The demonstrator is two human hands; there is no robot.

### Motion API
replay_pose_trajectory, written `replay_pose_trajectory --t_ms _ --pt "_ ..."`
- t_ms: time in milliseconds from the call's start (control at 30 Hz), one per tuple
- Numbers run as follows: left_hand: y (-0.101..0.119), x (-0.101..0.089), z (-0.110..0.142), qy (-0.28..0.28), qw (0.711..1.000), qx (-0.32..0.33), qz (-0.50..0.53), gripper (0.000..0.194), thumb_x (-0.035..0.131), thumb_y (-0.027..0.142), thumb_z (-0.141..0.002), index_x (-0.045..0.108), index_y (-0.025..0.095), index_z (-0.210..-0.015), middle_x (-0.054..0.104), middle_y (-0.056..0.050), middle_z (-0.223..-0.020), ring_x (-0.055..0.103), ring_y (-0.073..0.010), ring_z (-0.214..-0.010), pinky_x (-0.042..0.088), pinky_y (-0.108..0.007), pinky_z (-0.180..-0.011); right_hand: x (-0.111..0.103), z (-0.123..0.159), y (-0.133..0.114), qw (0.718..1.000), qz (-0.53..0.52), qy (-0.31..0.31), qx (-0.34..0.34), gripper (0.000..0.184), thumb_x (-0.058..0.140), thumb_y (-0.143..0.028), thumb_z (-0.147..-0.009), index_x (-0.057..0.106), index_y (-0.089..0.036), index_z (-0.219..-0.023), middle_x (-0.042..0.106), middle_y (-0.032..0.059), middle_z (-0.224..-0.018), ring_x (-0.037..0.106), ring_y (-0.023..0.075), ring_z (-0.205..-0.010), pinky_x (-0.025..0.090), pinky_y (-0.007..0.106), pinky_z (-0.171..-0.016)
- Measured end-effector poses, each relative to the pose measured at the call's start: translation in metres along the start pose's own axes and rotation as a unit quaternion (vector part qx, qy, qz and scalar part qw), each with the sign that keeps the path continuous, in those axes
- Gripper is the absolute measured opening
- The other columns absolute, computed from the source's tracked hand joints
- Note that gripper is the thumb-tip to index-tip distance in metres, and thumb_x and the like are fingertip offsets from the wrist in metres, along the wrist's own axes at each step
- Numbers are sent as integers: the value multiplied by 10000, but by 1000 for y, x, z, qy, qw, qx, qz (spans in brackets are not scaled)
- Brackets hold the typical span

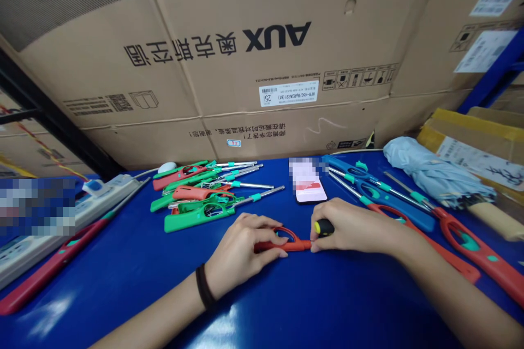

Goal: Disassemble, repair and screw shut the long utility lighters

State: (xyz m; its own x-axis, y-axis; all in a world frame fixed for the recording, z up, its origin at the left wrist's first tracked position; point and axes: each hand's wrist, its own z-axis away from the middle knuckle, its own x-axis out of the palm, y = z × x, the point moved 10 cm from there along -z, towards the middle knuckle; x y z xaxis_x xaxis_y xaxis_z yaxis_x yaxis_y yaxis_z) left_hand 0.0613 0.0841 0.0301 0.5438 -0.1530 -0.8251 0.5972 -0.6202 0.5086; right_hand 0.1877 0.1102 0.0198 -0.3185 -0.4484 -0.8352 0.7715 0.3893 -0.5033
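Left grip [241, 256]: fingers closed around a red lighter [282, 246], held just above the blue counter [135, 283]. Right grip [347, 226]: clamped on a black-and-yellow screwdriver [324, 227], beside the lighter's end. Beyond: loose green lighters [196, 215]; large closed cardboard carton [262, 49].

red lighter [282, 246]: red, teal inside the loop; 6 o'clock
screwdriver handle [324, 227]: black, yellow band; 6 o'clock
green lighters [192, 218]: green, teal collars; 9 o'clock
blue lighter [393, 202]: blue, teal collars; 3 o'clock
umbrella [434, 172]: pale blue; 3 o'clock
carton [262, 54]: tan, black print; 12 o'clock
tabletop [135, 289]: glossy deep blue
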Motion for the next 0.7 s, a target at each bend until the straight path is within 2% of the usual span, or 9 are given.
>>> replay_pose_trajectory --t_ms 100,200,300,367,433,533,700 --pt "9 1 4 6 997 64 -52 129 648 325 -855 719 276 -950 676 -25 -1156 639 -218 -956 442 -373 -850 -2 -1 -10 1000 1 24 -19 328 733 -491 -681 701 -231 -879 700 31 -877 639 224 -812 438 284 -696" --pt "12 4 6 -28 991 98 -82 194 585 286 -895 685 271 -1061 639 -37 -1228 636 -212 -967 432 -367 -859 0 -4 -21 998 -18 46 -48 358 735 -445 -704 667 -258 -1002 690 26 -974 625 229 -897 443 288 -751" --pt "12 2 7 -93 988 99 -75 309 586 214 -874 628 276 -1174 593 -36 -1292 605 -200 -1051 392 -354 -937 8 -6 -24 997 -37 31 -55 319 716 -403 -743 666 -277 -1031 688 21 -998 622 222 -920 443 293 -789" --pt "11 -6 8 -117 986 97 -66 357 625 223 -846 608 290 -1197 603 -22 -1276 580 -198 -1100 314 -367 -1019 10 -7 -22 998 -35 21 -40 311 717 -369 -746 671 -282 -1041 688 23 -975 624 226 -912 446 298 -784" --pt "9 -17 8 -127 986 84 -63 370 670 263 -814 615 291 -1178 650 -16 -1191 597 -197 -1057 283 -371 -1035 9 -6 -20 999 -30 19 -30 298 713 -335 -749 677 -277 -1039 688 24 -959 624 232 -915 446 303 -786" --pt "6 -26 10 -142 986 62 -67 373 689 282 -793 622 268 -1160 692 -22 -1057 628 -194 -946 342 -345 -966 6 -4 -21 999 -26 24 -33 276 699 -310 -759 684 -269 -1031 691 26 -968 623 233 -925 444 305 -796" --pt "2 -30 11 -134 986 60 -75 304 667 298 -822 640 251 -1121 706 -31 -1026 642 -197 -927 354 -345 -950 0 -4 -24 997 -15 49 -49 293 705 -301 -751 666 -272 -1040 688 16 -896 630 201 -819 448 262 -697"
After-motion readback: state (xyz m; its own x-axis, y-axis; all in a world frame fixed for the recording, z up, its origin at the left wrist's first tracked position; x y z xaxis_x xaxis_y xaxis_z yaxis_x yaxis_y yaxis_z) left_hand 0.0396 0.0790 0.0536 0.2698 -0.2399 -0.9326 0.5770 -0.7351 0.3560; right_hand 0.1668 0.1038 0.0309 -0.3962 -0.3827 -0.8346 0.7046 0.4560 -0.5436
